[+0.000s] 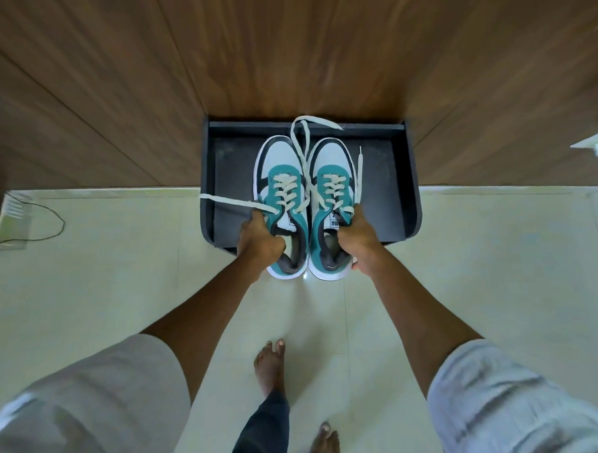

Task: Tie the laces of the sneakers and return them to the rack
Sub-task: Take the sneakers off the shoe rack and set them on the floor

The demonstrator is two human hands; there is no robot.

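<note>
Two teal, white and black sneakers are side by side over the dark rack [404, 187], toes pointing at the wall. My left hand [259, 243] grips the collar of the left sneaker [282, 179]. My right hand [358, 235] grips the outer side of the right sneaker [331, 177]. Their heels stick out past the rack's front edge. The cream laces [302, 137] are untied: one loops over the toes, one trails left across the rack, one hangs to the right.
The rack stands against a wood-panelled wall [283, 49] on a pale tiled floor [121, 268]. My bare feet [269, 361] are below, close to the rack. A cable [50, 223] lies on the floor at left.
</note>
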